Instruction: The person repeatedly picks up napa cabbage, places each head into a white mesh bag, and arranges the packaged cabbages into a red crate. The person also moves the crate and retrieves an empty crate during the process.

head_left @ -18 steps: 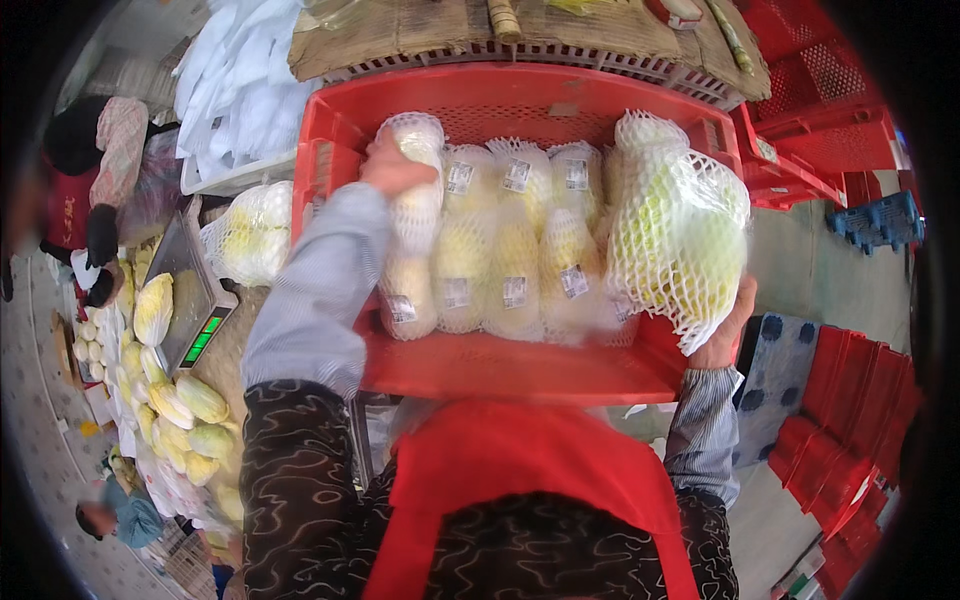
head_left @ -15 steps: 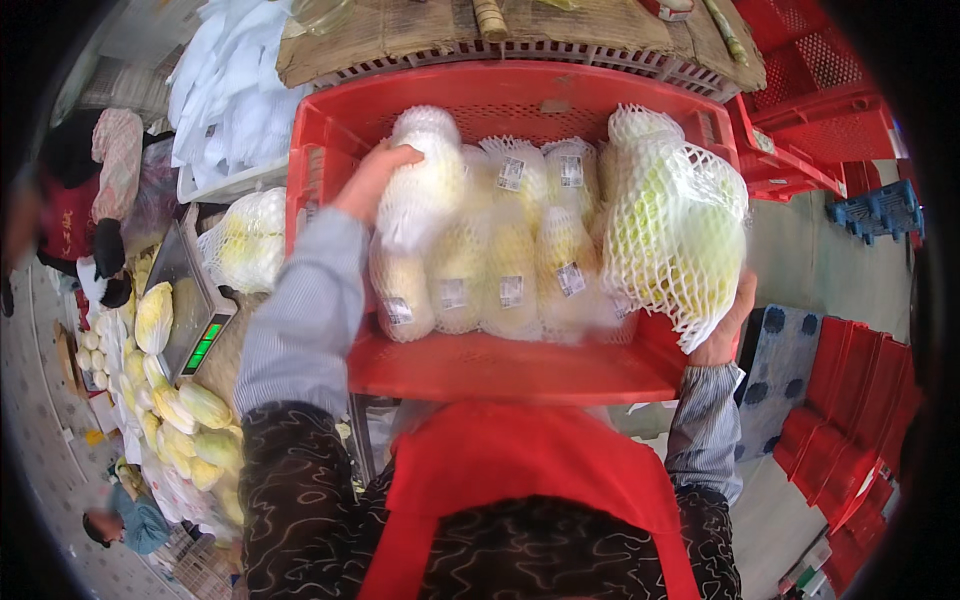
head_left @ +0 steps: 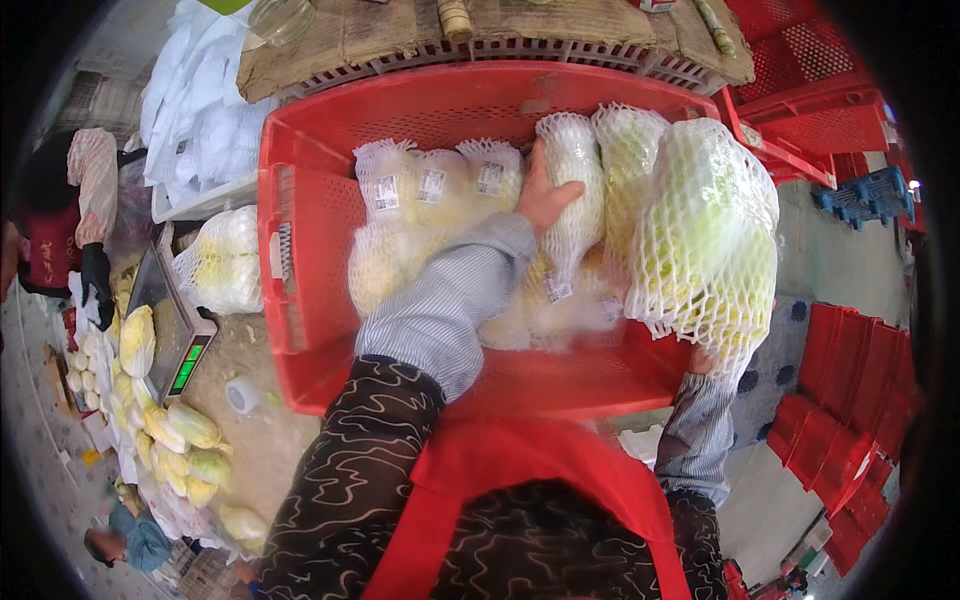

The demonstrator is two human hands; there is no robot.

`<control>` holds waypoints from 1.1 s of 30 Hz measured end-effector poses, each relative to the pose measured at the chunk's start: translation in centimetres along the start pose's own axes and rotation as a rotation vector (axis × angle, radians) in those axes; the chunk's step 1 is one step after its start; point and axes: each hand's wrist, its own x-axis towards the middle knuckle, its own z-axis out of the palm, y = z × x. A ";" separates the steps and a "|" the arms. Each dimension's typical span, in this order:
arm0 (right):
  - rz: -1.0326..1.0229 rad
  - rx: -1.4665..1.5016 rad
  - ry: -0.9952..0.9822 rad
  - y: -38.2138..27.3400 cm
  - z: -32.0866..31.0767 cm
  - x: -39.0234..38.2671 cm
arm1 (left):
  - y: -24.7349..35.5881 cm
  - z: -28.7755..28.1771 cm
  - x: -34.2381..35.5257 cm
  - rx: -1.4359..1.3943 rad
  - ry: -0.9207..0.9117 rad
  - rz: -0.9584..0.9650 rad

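My left hand (head_left: 548, 192) is wrapped round a napa cabbage (head_left: 571, 175) in a white foam net, standing tilted among others in the red crate (head_left: 500, 395). At the crate's right side, a larger net-wrapped napa cabbage (head_left: 706, 225) is raised close to me. My right hand (head_left: 706, 362) supports it from below, its fingers hidden behind the net. Another netted cabbage (head_left: 628, 150) stands between these two. Several labelled, netted cabbages (head_left: 432, 190) fill the crate's left and middle; my left forearm covers some of them.
Left of the crate are a bagged cabbage (head_left: 222, 262), a scale (head_left: 170, 330) with a green display and bare cabbages (head_left: 190, 425). White foam nets (head_left: 205, 110) lie piled behind. A co-worker (head_left: 60, 210) is at far left. Red crates (head_left: 840, 370) stack at right.
My left hand has carried its netted cabbage from the crate's left side to the right of the middle. The large cabbage at my right hand has shifted slightly right.
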 end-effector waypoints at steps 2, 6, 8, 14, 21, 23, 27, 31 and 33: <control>0.068 0.328 -0.222 -0.2 -0.1 0.1 | 1.1 -0.8 0.5 -0.008 -0.061 -0.009; 0.058 0.271 -0.215 0.2 0.8 0.5 | 1.9 -2.4 0.7 0.010 -0.171 -0.075; -0.087 -0.180 0.129 0.8 2.3 1.0 | 0.8 -3.0 1.5 0.200 -0.147 -0.124; 0.241 -0.205 -0.011 4.1 10.2 5.5 | -3.7 -7.3 2.6 -0.636 -0.223 -0.108; 0.332 -0.406 -0.175 13.8 17.8 6.7 | 14.1 -20.8 -6.0 0.245 0.507 0.011; 0.288 -0.436 -0.340 17.7 20.2 6.8 | 18.5 -23.9 -10.5 0.280 0.547 0.255; 0.043 -1.020 -0.260 29.1 24.5 6.5 | 21.6 -31.5 -18.1 0.518 0.944 0.289; -0.184 -1.397 -0.513 38.0 25.0 4.5 | 17.6 -34.8 -23.2 0.552 1.406 0.122; -0.218 -1.442 -0.436 39.2 24.4 4.4 | 15.6 -35.5 -25.7 0.324 1.478 0.004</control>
